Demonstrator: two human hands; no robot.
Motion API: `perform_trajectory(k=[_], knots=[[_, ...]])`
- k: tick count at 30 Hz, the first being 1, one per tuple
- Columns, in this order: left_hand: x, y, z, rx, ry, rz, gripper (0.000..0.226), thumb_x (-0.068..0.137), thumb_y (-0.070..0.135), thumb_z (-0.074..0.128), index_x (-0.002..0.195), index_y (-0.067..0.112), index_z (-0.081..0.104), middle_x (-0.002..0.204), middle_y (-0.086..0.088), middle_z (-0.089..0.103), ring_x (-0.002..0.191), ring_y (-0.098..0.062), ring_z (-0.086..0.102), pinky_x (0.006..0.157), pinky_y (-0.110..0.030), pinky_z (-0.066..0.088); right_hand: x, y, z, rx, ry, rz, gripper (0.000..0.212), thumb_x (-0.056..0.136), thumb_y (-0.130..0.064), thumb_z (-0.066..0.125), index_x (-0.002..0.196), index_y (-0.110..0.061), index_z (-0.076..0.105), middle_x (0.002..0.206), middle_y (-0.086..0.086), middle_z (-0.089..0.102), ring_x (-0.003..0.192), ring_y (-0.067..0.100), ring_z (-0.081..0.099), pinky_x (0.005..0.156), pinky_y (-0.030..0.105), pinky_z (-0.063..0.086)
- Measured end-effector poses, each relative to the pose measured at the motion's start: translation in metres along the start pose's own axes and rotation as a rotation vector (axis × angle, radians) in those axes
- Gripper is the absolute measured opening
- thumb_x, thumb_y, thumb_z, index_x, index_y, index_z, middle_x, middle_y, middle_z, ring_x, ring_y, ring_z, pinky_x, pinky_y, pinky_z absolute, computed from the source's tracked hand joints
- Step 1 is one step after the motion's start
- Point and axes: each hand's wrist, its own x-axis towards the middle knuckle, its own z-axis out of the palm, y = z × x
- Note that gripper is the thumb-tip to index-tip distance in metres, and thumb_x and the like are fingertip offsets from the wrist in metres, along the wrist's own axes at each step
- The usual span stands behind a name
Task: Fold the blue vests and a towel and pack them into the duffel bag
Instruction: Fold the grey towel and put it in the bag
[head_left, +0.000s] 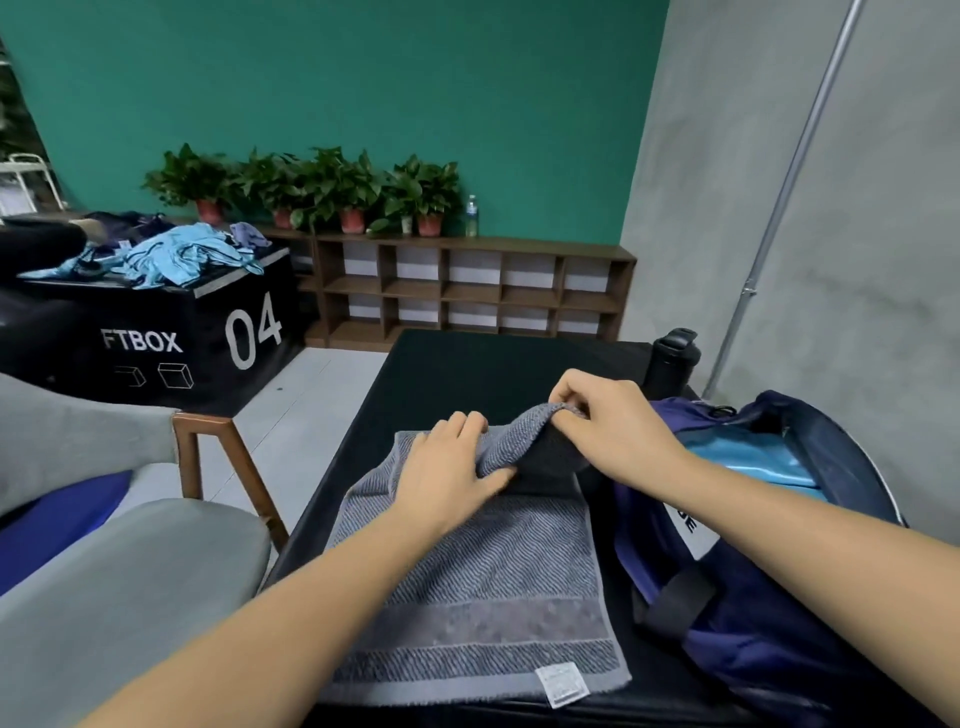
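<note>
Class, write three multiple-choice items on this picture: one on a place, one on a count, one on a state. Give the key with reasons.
1. Where is the duffel bag?
A. right of the towel
B. on the black box
C. on the chair

2. How many potted plants line the shelf?
A. two
B. four
C. seven

3. What is the right hand doing?
A. resting flat
B. pinching the towel's far edge
C. holding a bottle

Key: 1 A, the bag lies beside the towel's right edge. 2 B, four red pots show. 3 B, its fingertips grip the lifted edge while the left hand presses the towel.
</note>
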Motion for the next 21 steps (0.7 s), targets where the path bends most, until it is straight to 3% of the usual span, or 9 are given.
perform_trajectory(k=[3, 6, 11, 15, 21], knots=[[0.019, 0.004, -0.017, -0.028, 0.112, -0.020, 0.025, 0.093, 0.045, 0.063, 0.104, 0.026, 0.051, 0.097, 0.009, 0.062, 0.092, -0.022, 0.062, 0.079, -0.040, 0.045, -0.006, 0.002, -0.006, -0.041, 0.002, -0.016, 0.010, 0.096, -0.026, 0.064, 0.090, -0.033, 0.062, 0.078, -0.013, 0.069, 0.076, 0.007, 0.064, 0.069, 0.039, 0.055], [0.030, -0.004, -0.040, -0.026, 0.171, -0.031, 0.020, 0.092, 0.031, 0.067, 0.102, 0.027, 0.051, 0.095, 0.008, 0.065, 0.087, -0.023, 0.062, 0.076, -0.041, 0.049, -0.010, 0.012, -0.012, -0.069, 0.024, -0.033, 0.010, 0.097, -0.027, 0.066, 0.091, -0.033, 0.061, 0.077, -0.012, 0.069, 0.077, 0.008, 0.065, 0.071, 0.042, 0.056], [0.028, -0.036, -0.070, -0.016, 0.172, -0.116, 0.022, 0.088, 0.019, 0.067, 0.095, 0.027, 0.047, 0.083, 0.004, 0.065, 0.077, -0.027, 0.061, 0.062, -0.036, 0.039, -0.017, 0.030, -0.018, -0.115, 0.055, -0.044, 0.013, 0.099, -0.028, 0.069, 0.092, -0.033, 0.060, 0.078, -0.013, 0.068, 0.078, 0.009, 0.064, 0.070, 0.045, 0.056], [0.014, -0.060, -0.098, 0.026, 0.129, -0.146, 0.023, 0.084, 0.017, 0.067, 0.091, 0.024, 0.046, 0.074, 0.001, 0.063, 0.073, -0.032, 0.060, 0.059, -0.039, 0.044, -0.016, 0.040, -0.017, -0.141, 0.027, -0.033, 0.013, 0.099, -0.028, 0.069, 0.090, -0.032, 0.061, 0.082, -0.014, 0.067, 0.082, 0.011, 0.064, 0.074, 0.045, 0.056], [-0.022, -0.080, -0.134, 0.045, -0.007, -0.022, 0.019, 0.080, 0.021, 0.078, 0.087, 0.028, 0.061, 0.084, 0.012, 0.058, 0.077, -0.013, 0.059, 0.066, -0.034, 0.049, -0.028, 0.041, -0.017, -0.136, -0.016, -0.061, 0.011, 0.098, -0.027, 0.072, 0.089, -0.031, 0.065, 0.087, -0.010, 0.064, 0.083, 0.008, 0.060, 0.077, 0.039, 0.050]])
